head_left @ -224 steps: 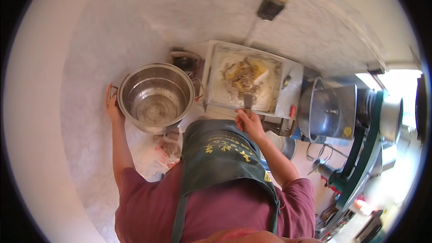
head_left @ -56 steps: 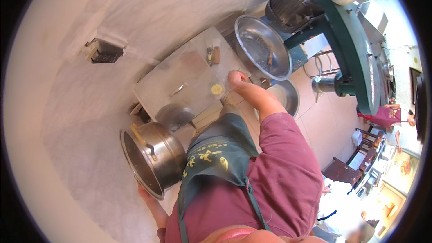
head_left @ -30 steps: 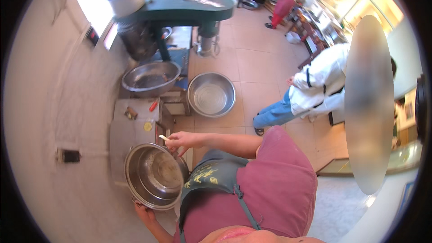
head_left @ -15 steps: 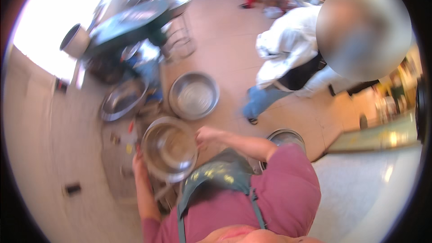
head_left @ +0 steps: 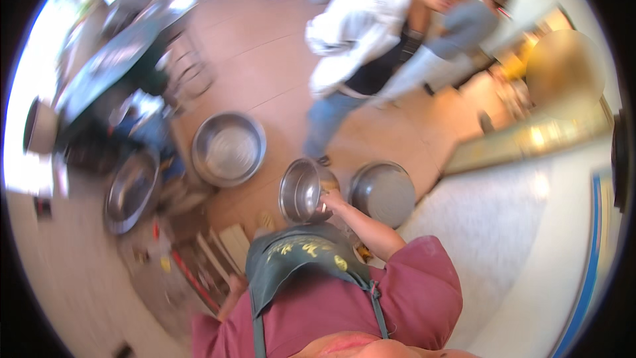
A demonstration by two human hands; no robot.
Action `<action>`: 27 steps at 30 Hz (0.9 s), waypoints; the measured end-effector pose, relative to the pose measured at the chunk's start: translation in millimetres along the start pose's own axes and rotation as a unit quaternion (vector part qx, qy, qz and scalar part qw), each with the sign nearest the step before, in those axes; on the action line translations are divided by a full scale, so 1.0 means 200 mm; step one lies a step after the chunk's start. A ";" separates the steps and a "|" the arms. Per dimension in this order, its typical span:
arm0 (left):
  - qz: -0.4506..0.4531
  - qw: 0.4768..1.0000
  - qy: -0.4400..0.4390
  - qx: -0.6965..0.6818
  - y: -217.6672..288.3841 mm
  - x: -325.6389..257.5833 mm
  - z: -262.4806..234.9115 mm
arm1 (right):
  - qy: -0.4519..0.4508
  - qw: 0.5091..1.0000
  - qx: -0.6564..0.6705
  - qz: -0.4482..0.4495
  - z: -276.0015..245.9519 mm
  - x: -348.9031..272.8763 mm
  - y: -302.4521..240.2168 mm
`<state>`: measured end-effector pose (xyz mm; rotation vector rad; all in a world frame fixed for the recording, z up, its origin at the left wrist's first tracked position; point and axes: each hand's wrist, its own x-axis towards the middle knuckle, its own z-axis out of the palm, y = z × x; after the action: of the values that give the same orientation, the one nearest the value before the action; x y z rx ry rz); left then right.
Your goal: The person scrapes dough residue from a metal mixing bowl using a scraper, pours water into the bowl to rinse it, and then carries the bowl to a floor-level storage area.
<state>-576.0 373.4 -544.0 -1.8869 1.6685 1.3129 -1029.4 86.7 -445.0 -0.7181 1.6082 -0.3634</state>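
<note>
A silver metal basin (head_left: 301,192) is tilted on its side in front of my apron, its opening turned to the left. My right hand (head_left: 332,201) is closed on its rim. Just right of it, a second metal basin (head_left: 384,192) stands low down, its near part close to my right forearm. Apart from the basins, my left hand (head_left: 234,286) hangs at my left side beside a wooden frame (head_left: 228,245) with a red bar. Blur hides the fingers of that hand.
A wide metal basin (head_left: 228,149) rests on the tiled floor, left of centre. Another basin (head_left: 132,190) leans beside a dark green machine (head_left: 112,73). A person (head_left: 361,33) in a white top stands ahead, close by. A pale wall (head_left: 490,245) bounds my right side.
The basin has moved right and tipped onto its side, now in my right hand alone. My left hand has let go and dropped back. The view has swung right.
</note>
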 end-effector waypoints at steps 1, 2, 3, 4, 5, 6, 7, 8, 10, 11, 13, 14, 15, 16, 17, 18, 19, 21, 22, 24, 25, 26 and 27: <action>-0.032 0.998 -0.036 -0.048 -0.05 -0.07 0.02 | 0.009 0.998 -0.053 0.023 -0.04 -0.14 0.11; -0.047 0.995 -0.036 -0.081 -0.07 -0.03 -0.08 | 0.067 0.988 0.135 0.012 -0.09 -0.14 0.09; -0.065 0.994 -0.026 -0.088 -0.17 -0.06 -0.23 | 0.080 0.981 0.178 0.009 -0.02 -0.13 0.06; -0.071 0.993 -0.019 -0.093 -0.24 -0.03 -0.37 | 0.088 0.973 0.213 0.011 0.03 -0.12 0.03; -0.066 0.993 -0.011 -0.095 -0.29 0.01 -0.48 | 0.100 0.966 0.240 0.014 0.00 -0.11 -0.02; -0.039 0.995 -0.015 -0.090 -0.28 0.07 -0.45 | 0.100 0.967 0.236 -0.009 -0.07 -0.05 0.11; 0.057 0.992 -0.066 -0.091 0.04 0.31 -0.23 | 0.073 0.979 0.192 -0.011 -0.65 -0.14 0.52; 0.019 0.999 0.003 -0.043 -0.23 0.28 -0.55 | 0.019 0.948 0.316 -0.028 -0.26 -0.01 0.20; 0.047 0.997 0.033 0.043 -0.37 0.36 -0.95 | -0.021 0.952 0.304 -0.014 -0.16 -0.04 0.25; 0.089 0.994 0.032 0.051 -0.33 0.45 -0.92 | 0.065 0.930 0.361 -0.009 -0.35 -0.12 0.53; 0.143 0.988 0.045 0.031 -0.46 0.44 -1.14 | 0.098 0.918 0.381 0.046 -0.35 -0.14 0.82; 0.043 0.953 0.100 -0.283 -0.21 0.39 -1.23 | 0.130 0.919 0.367 0.068 -0.47 -0.32 0.98; 0.114 0.904 0.220 -0.349 -0.28 0.34 -1.24 | 0.124 0.923 0.355 0.080 -0.44 -0.40 1.04; 0.276 0.834 0.448 -0.164 -0.20 0.45 -1.85 | 0.090 0.924 0.369 0.032 -0.52 -0.09 0.56; 0.251 0.825 0.487 -0.140 -0.33 0.34 -2.07 | 0.058 0.921 0.385 0.035 -0.50 -0.04 0.55; 0.116 0.844 0.267 -0.449 -0.10 0.16 -2.21 | 0.091 0.914 0.393 0.044 -0.69 -0.20 0.63; 0.117 0.771 0.344 -0.524 -0.19 -0.03 -2.38 | 0.073 0.922 0.378 0.044 -0.67 -0.16 0.55; 0.061 0.673 0.472 -0.567 -0.37 -0.41 -2.74 | 0.045 0.933 0.353 0.045 -0.61 -0.12 0.44; 0.044 0.641 0.528 -0.555 -0.61 -0.57 -2.95 | 0.042 0.934 0.351 0.048 -0.51 -0.08 0.38; -0.005 0.557 0.617 -0.556 -0.70 -0.85 -3.30 | 0.074 0.933 0.350 0.046 -0.44 -0.09 0.28; 0.000 0.515 0.616 -0.596 -0.88 -0.99 -3.49 | 0.051 0.936 0.346 0.039 -0.36 -0.07 0.24; 0.004 0.451 0.636 -0.626 -0.94 -0.93 -3.64 | 0.057 0.940 0.337 0.016 -0.44 -0.12 0.17; 0.002 0.389 0.652 -0.650 -0.96 -0.88 -3.75 | 0.061 0.942 0.329 -0.001 -0.50 -0.16 0.13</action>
<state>-67.1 -8.9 -68.1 -4.7386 0.2026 0.9266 -1132.6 110.7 -418.3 -0.1833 1.4684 -0.9091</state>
